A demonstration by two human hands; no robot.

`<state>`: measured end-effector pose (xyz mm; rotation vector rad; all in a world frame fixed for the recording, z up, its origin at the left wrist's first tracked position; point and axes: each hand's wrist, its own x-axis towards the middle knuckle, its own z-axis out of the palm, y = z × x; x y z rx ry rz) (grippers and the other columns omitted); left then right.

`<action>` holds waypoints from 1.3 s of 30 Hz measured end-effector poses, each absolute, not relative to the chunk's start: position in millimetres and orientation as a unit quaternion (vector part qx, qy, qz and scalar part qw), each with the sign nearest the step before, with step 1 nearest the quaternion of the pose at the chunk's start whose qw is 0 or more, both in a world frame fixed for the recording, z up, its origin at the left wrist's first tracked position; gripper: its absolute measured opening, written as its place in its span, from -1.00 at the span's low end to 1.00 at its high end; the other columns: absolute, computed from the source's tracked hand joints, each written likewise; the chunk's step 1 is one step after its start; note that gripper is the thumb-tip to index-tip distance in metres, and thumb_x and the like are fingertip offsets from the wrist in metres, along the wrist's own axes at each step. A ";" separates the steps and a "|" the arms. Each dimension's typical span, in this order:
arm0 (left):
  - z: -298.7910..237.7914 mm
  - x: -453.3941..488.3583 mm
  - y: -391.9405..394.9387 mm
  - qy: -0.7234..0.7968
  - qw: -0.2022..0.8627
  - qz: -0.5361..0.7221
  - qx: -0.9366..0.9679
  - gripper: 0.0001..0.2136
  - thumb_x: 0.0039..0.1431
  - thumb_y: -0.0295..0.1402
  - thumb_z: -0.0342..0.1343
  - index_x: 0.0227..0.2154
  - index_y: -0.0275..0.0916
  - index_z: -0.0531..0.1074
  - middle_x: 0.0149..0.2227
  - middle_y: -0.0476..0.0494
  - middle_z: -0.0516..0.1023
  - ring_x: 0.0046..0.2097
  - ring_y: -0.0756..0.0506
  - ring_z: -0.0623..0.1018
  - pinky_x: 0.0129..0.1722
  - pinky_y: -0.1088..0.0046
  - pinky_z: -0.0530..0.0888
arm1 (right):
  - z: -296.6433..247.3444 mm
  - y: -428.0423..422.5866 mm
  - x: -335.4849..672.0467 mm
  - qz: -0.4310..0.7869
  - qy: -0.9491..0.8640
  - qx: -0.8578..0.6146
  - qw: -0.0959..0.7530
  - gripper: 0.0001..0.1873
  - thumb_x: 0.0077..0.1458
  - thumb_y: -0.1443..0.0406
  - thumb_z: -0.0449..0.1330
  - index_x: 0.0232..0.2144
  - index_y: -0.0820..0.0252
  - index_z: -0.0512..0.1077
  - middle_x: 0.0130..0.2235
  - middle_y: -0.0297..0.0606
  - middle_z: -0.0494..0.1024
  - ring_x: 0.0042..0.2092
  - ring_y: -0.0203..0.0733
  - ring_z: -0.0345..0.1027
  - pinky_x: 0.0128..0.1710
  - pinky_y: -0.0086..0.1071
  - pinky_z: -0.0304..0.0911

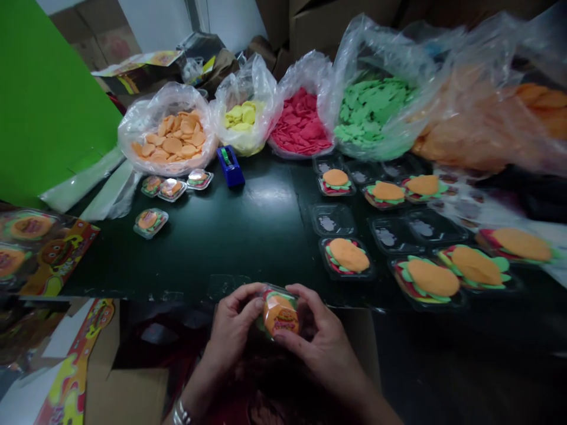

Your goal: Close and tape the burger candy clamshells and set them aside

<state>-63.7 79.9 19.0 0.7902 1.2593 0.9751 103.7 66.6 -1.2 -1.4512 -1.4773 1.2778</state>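
Note:
Between my two hands is a small clear plastic box with a toy burger (282, 313) inside and a printed label on its lid. My left hand (234, 321) grips the box's left side with thumb and fingers. On the other side my right hand (316, 330) holds it, the thumb along the lower edge. The box is just over the table's front edge, tilted toward me. Closed burger boxes (151, 222) sit at the table's left. To the right lie several opened clear boxes with a toy burger (348, 255) in one half.
Along the back stand plastic bags of foam pieces: orange (172, 141), yellow (241, 118), red (301, 121) and green (372, 109). A blue tape dispenser (231, 167) stands before them. At left are a printed display box (57, 254) and clear plastic sleeves (108, 192).

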 end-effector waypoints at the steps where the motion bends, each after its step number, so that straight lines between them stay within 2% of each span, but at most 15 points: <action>1: 18.8 -63.5 79.4 0.544 0.640 0.430 0.333 -0.78 0.03 -0.27 0.22 -0.25 -0.24 0.54 -0.22 -0.13 0.56 -0.19 -0.09 0.48 -0.15 0.42 0.40 | 0.7 65.4 104.2 0.478 -0.584 -0.559 0.345 -0.40 -0.09 0.16 0.34 0.01 0.06 0.27 -0.21 -0.26 0.45 -0.22 -0.14 0.39 -0.18 -0.30 0.35; 8: 27.1 -66.8 72.1 0.521 0.652 0.461 0.301 -0.80 -0.04 -0.30 0.30 -0.30 -0.20 0.57 -0.24 -0.08 0.49 -0.22 -0.05 0.47 -0.18 0.45 0.40 | 11.4 61.1 106.1 0.366 -0.678 -0.515 0.375 -0.43 -0.04 0.17 0.33 0.03 0.00 0.26 -0.19 -0.28 0.44 -0.22 -0.18 0.39 -0.24 -0.39 0.37; 12: 33.3 -65.6 70.1 0.520 0.643 0.469 0.312 -0.86 -0.03 -0.32 0.30 -0.38 -0.22 0.56 -0.33 -0.04 0.45 -0.25 -0.03 0.45 -0.20 0.46 0.39 | 13.9 59.7 106.6 0.323 -0.712 -0.474 0.406 -0.46 0.04 0.16 0.26 0.07 -0.02 0.22 -0.15 -0.26 0.44 -0.17 -0.17 0.41 -0.23 -0.42 0.38; 16: 40.8 -62.3 71.0 0.531 0.612 0.460 0.362 -0.92 0.01 -0.33 0.26 -0.45 -0.23 0.54 -0.39 0.00 0.40 -0.31 0.01 0.43 -0.29 0.54 0.37 | 17.5 58.6 108.5 0.305 -0.723 -0.462 0.413 -0.50 0.09 0.14 0.22 0.06 0.03 0.21 -0.21 -0.25 0.43 -0.22 -0.19 0.41 -0.24 -0.44 0.38; 22: 38.1 -52.4 74.9 0.558 0.563 0.462 0.397 -0.87 0.07 -0.31 0.20 -0.50 -0.25 0.50 -0.45 0.02 0.38 -0.39 0.04 0.38 -0.38 0.58 0.33 | 15.5 59.8 110.4 0.298 -0.728 -0.465 0.406 -0.52 0.13 0.13 0.18 0.06 0.05 0.18 -0.22 -0.24 0.41 -0.24 -0.21 0.42 -0.27 -0.46 0.38; 26: 30.7 -51.4 76.2 0.554 0.601 0.459 0.350 -0.84 0.04 -0.29 0.22 -0.52 -0.27 0.48 -0.47 0.01 0.41 -0.40 0.03 0.39 -0.39 0.57 0.34 | 8.7 59.5 111.6 0.311 -0.723 -0.474 0.394 -0.49 0.07 0.16 0.24 0.05 0.04 0.20 -0.20 -0.25 0.42 -0.22 -0.20 0.42 -0.24 -0.46 0.38; 31: 31.4 -61.5 83.9 0.515 0.687 0.372 0.352 -0.85 0.00 -0.30 0.26 -0.41 -0.29 0.51 -0.40 -0.06 0.50 -0.35 0.00 0.44 -0.31 0.52 0.36 | 7.6 55.8 116.6 0.334 -0.716 -0.486 0.373 -0.40 -0.04 0.30 0.34 0.04 0.01 0.22 -0.20 -0.29 0.42 -0.22 -0.21 0.41 -0.25 -0.43 0.37; 34: 32.0 -63.8 89.4 0.510 0.672 0.363 0.396 -0.87 -0.03 -0.33 0.28 -0.43 -0.29 0.54 -0.42 -0.03 0.48 -0.34 0.02 0.43 -0.30 0.56 0.36 | 12.1 57.6 119.3 0.342 -0.722 -0.492 0.347 -0.37 -0.09 0.35 0.36 0.03 0.01 0.25 -0.22 -0.30 0.41 -0.24 -0.19 0.40 -0.25 -0.38 0.37; 39: 25.0 -63.4 102.3 0.507 0.656 0.433 0.355 -0.86 -0.11 -0.33 0.33 -0.52 -0.28 0.52 -0.50 0.02 0.49 -0.43 0.05 0.43 -0.38 0.57 0.36 | 16.1 87.4 115.8 0.379 -0.696 -0.521 0.317 -0.18 -0.22 0.35 0.41 0.10 0.10 0.19 -0.12 -0.21 0.43 -0.18 -0.11 0.38 -0.17 -0.27 0.34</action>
